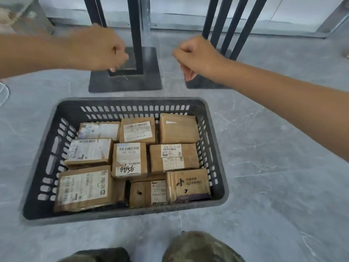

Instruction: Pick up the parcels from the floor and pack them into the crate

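A dark grey slotted plastic crate [43,165] stands on the grey tiled floor in front of me. Several brown cardboard parcels [129,159] with white shipping labels lie packed side by side inside it, filling its bottom. One at the front right carries black printed characters [188,185]. My left hand [98,48] hovers above the floor beyond the crate's far left, fingers curled, holding nothing. My right hand [196,55] hovers beyond the far right corner, also curled into a loose fist and empty. No parcel is seen on the floor.
Black metal stand legs on square base plates [124,82] rise just behind the crate, under my hands. A second base [204,84] sits to the right. A grey wall runs along the back. My knees [198,248] show at the bottom edge.
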A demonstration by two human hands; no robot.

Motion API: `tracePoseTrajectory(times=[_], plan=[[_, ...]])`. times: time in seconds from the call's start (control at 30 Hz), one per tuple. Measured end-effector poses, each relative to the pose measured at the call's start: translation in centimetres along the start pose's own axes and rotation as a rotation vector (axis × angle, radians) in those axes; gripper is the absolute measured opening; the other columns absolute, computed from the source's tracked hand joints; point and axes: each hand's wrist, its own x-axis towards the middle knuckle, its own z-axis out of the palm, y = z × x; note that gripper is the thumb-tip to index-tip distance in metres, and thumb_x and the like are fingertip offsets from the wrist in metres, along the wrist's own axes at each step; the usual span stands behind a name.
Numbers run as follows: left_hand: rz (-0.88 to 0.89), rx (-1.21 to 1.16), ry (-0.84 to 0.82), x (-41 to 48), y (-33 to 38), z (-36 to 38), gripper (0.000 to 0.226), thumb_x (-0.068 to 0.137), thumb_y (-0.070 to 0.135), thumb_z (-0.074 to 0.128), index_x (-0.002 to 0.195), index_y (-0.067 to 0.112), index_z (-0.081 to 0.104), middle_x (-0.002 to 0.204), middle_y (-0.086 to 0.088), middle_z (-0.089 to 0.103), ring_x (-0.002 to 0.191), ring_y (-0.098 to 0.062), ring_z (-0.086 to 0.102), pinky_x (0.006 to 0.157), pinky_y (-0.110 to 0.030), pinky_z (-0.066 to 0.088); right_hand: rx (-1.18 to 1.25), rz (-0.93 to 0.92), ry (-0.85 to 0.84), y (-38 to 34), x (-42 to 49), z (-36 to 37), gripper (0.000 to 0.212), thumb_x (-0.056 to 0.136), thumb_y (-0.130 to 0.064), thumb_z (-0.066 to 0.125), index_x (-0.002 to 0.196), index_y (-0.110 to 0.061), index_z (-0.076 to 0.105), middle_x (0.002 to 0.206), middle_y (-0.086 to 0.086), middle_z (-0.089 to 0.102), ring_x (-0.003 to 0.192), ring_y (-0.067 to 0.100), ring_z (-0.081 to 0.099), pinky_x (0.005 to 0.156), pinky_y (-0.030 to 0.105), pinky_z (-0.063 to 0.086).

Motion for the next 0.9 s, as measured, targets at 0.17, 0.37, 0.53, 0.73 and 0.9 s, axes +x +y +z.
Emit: tracePoseTrajectory(times=[0.17,0.37,0.53,0.73,0.9], plan=[[-0.033,-0.139,0.065,-6.2,0.7,-14.5,0.014,0.087,0.039,0.048,0.081,0.03,0.057,0.087,0.007,0.065,0.083,-0.019,0.062,0.078,-0.04,0.05,0.075,0.061,0.095,-9.9,-2.0,-12.3,0.035,0.096,-0.023,0.047,0.066,-0.009,0.057,0.059,0.0,0.062,0.055,0.008,0.062,0.061,0.016,0.052],[-0.03,-0.311,0.089,-8.1,8.4,-36.1,0.015,0.094,0.022,0.05,0.103,0.017,0.061,0.101,0.007,0.062,0.088,-0.016,0.061,0.076,-0.028,0.043,0.107,0.137,0.096,-25.6,-5.1,-30.9,0.032,0.095,-0.03,0.047,0.076,-0.014,0.066,0.074,-0.005,0.07,0.077,0.025,0.069,0.079,0.04,0.054],[0.004,-0.403,0.153,-8.4,16.0,-50.9,0.025,0.095,0.023,0.049,0.117,0.017,0.058,0.114,0.001,0.063,0.103,-0.015,0.06,0.084,-0.029,0.049,0.208,0.246,0.218,-35.9,-8.5,-43.9,0.026,0.094,-0.027,0.049,0.074,-0.022,0.065,0.073,-0.008,0.069,0.084,0.024,0.068,0.086,0.047,0.052],[0.141,-0.394,0.232,-9.5,24.3,-59.4,0.036,0.096,0.028,0.046,0.13,0.018,0.044,0.128,-0.002,0.049,0.123,-0.019,0.041,0.1,-0.036,0.039,0.339,0.276,0.463,-41.8,-17.0,-51.6,0.022,0.096,-0.025,0.049,0.077,-0.026,0.06,0.085,-0.009,0.068,0.09,0.009,0.066,0.083,0.026,0.046],[0.291,-0.401,0.226,-7.7,29.7,-60.2,0.038,0.095,0.029,0.046,0.131,0.018,0.041,0.13,-0.001,0.047,0.126,-0.018,0.036,0.102,-0.033,0.037,0.285,0.309,0.695,-39.4,-24.3,-55.0,0.019,0.096,-0.022,0.05,0.081,-0.031,0.058,0.087,-0.013,0.067,0.091,0.005,0.063,0.075,0.02,0.045]])
